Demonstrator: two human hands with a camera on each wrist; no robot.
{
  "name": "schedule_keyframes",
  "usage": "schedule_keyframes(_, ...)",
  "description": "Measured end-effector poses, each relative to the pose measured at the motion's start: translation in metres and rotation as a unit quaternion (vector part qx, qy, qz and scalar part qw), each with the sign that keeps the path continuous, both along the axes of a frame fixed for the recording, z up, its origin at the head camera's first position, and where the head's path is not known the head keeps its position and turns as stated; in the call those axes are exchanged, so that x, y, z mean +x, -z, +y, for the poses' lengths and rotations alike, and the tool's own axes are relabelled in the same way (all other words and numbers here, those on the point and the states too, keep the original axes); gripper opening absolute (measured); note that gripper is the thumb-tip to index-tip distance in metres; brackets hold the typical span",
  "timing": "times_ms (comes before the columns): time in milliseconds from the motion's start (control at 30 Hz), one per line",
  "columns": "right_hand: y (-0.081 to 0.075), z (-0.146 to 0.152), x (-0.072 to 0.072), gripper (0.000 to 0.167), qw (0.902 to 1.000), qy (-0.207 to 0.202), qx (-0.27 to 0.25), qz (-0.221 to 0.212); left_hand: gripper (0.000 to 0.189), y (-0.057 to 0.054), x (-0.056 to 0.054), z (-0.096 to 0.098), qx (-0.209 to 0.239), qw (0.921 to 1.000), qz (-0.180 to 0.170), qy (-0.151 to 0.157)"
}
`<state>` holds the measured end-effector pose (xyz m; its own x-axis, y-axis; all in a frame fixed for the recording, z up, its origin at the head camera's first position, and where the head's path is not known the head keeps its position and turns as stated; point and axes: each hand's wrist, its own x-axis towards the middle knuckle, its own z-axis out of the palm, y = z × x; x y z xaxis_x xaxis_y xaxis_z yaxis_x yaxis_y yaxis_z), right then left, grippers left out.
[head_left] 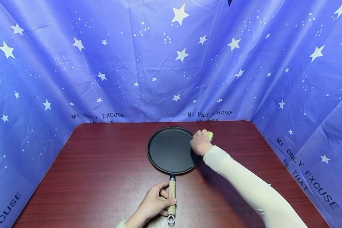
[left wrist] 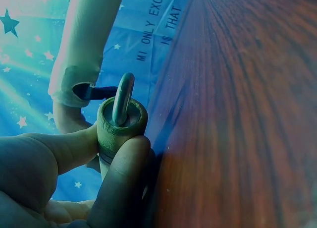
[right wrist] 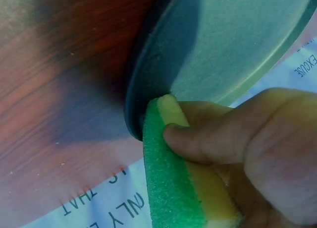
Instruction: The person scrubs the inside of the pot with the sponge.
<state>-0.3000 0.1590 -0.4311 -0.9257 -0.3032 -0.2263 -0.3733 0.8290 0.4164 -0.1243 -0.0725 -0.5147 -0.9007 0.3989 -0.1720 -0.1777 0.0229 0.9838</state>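
A round, flat black pan (head_left: pixel 171 150) with a low rim is at the middle of the table, its handle toward me. My left hand (head_left: pixel 156 201) holds the light wooden handle (head_left: pixel 172 193), thumb across it near the metal hanging ring (head_left: pixel 171 219). In the left wrist view, thumb and fingers pinch the handle end (left wrist: pixel 121 121). At the pan's right rim, my right hand (head_left: pixel 200 142) grips a yellow and green sponge (right wrist: pixel 173 173). The right wrist view shows the sponge's tip at the rim, green side toward the outer edge.
The dark red wood-grain table (head_left: pixel 102 164) extends on both sides of the pan. Behind and beside it hangs a blue cloth (head_left: pixel 148 63) with white stars and printed lettering. My right sleeve (head_left: pixel 245 180) crosses over the table's right part.
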Motion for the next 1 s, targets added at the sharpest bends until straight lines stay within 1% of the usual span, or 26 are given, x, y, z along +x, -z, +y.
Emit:
schedule_keyframes(167,-0.005,0.005,0.008,0.015,0.9999,0.001,-0.014,-0.009,0.074,0.0,0.0,0.0,-0.002,1.0,0.001,0.001)
schedule_keyframes(367,-0.013,0.01,0.018,0.008,0.9991,-0.013,-0.028,-0.029,0.074,-0.001,-0.001,0.001,0.002,1.0,-0.006,0.001)
schedule_keyframes(500,-0.018,0.011,0.024,0.009,0.9973,-0.016,-0.039,-0.06,0.075,-0.001,-0.001,0.001,0.0,1.0,-0.007,-0.002)
schedule_keyframes(600,-0.02,0.012,0.028,0.007,0.9948,-0.011,-0.051,-0.087,0.075,-0.002,-0.002,0.001,-0.002,1.0,-0.009,-0.002)
schedule_keyframes(733,-0.021,0.014,0.033,0.013,0.9905,-0.007,-0.085,-0.108,0.075,-0.002,-0.001,0.0,-0.006,1.0,-0.008,-0.002)
schedule_keyframes(800,-0.021,0.016,0.035,0.022,0.987,-0.004,-0.104,-0.122,0.075,-0.002,-0.001,0.0,-0.006,1.0,-0.007,-0.002)
schedule_keyframes(900,-0.022,0.019,0.039,0.041,0.9803,0.005,-0.129,-0.149,0.075,-0.001,-0.001,0.0,-0.007,1.0,-0.006,-0.002)
schedule_keyframes(933,-0.023,0.02,0.04,0.045,0.978,0.009,-0.137,-0.158,0.075,-0.001,-0.001,0.0,-0.008,0.9999,-0.007,-0.003)
schedule_keyframes(1000,-0.024,0.021,0.044,0.047,0.9748,0.005,-0.148,-0.167,0.075,-0.001,-0.001,0.001,-0.008,0.9999,-0.007,-0.004)
